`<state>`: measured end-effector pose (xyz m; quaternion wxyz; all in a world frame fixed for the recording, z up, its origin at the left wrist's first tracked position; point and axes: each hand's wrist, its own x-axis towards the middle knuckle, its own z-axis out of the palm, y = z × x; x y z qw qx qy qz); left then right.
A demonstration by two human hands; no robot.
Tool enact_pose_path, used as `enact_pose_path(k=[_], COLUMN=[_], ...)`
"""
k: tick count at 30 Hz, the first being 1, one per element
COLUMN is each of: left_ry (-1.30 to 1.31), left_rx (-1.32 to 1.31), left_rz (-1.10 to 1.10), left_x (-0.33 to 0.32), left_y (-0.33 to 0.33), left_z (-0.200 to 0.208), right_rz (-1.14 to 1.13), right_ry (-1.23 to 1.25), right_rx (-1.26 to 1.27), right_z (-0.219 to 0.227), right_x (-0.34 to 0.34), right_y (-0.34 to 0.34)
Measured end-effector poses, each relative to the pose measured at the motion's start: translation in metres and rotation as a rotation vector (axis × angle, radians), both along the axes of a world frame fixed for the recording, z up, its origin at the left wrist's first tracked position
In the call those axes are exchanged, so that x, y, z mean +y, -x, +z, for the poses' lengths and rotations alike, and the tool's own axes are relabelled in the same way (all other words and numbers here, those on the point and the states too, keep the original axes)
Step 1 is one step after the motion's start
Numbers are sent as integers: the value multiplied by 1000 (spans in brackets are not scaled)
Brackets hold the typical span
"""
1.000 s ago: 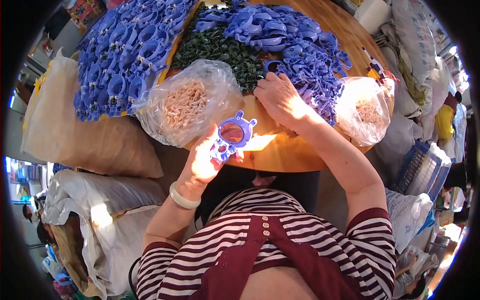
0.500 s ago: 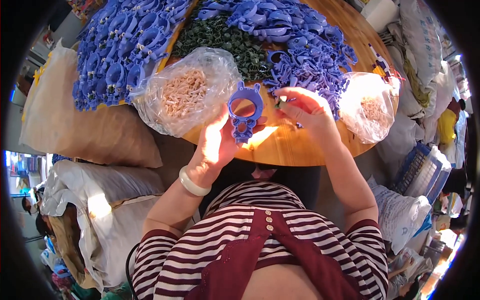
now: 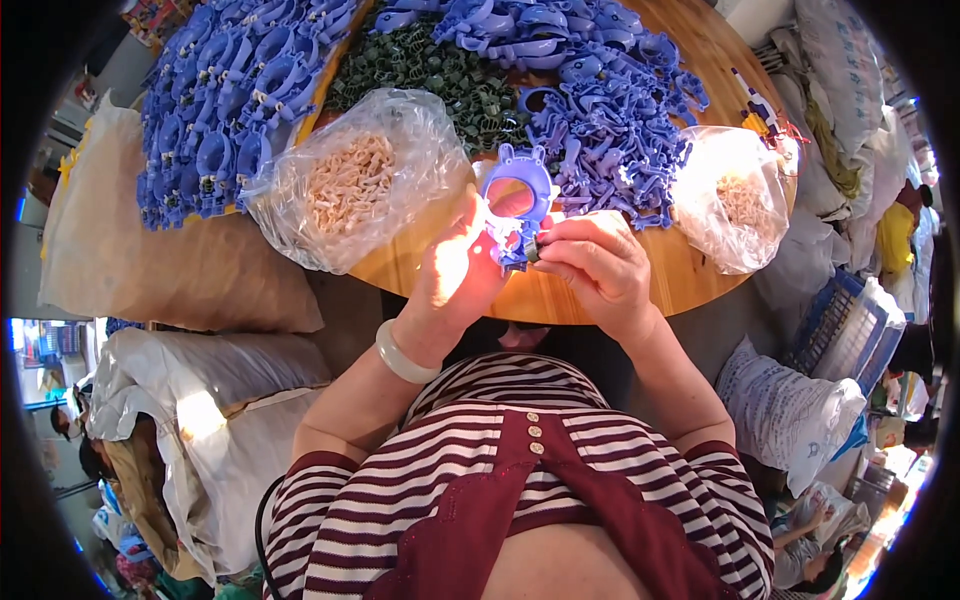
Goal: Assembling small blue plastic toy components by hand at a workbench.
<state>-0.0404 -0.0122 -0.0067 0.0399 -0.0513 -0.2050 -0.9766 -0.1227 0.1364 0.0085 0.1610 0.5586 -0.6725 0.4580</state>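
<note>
My left hand [image 3: 455,262] is closed around a blue-violet plastic piece [image 3: 525,180], a ring with two small ears on top and a small figure-shaped part below. Strong sunlight washes out part of it. My right hand [image 3: 603,262] pinches a small dark green plastic part [image 3: 533,250] against the lower side of that piece. Beyond my hands lies a heap of dark green parts [image 3: 450,80], with a pile of small violet parts [image 3: 610,140] to its right. Nearest my left hand, a clear plastic bag [image 3: 425,125] lies open around pale peach pieces [image 3: 350,185].
A second clear bag [image 3: 735,235] with pale pieces sits at the round wooden table's [image 3: 400,268] right edge. Several assembled blue pieces [image 3: 235,110] cover the far left. A screwdriver-like tool [image 3: 752,98] lies far right. Stuffed sacks [image 3: 180,270] stand left, a blue crate [image 3: 835,320] right.
My right hand has come in from the right and down, bringing the green part against the violet piece. My left hand has shifted slightly right, tilting the piece.
</note>
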Motion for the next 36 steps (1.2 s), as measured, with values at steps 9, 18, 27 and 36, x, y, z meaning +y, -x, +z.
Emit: enact_pose_path(k=[9,18,27,36], left_ry=[7,-133,-160,-114], left_rx=[-132,-121,-42,-153], left_rz=[11,-54,-103,-81], left_x=[3,3,2,7], left_y=[-1,-2,-4,-9], left_z=[-10,-15,-26,-15], right_rz=[22,115,184,251], right_ry=[-27,-175,-187,-133], right_rx=[292,370,488,639], right_z=[0,7,11,11], right_x=[-1,2,3,4], right_y=[5,8,11,17])
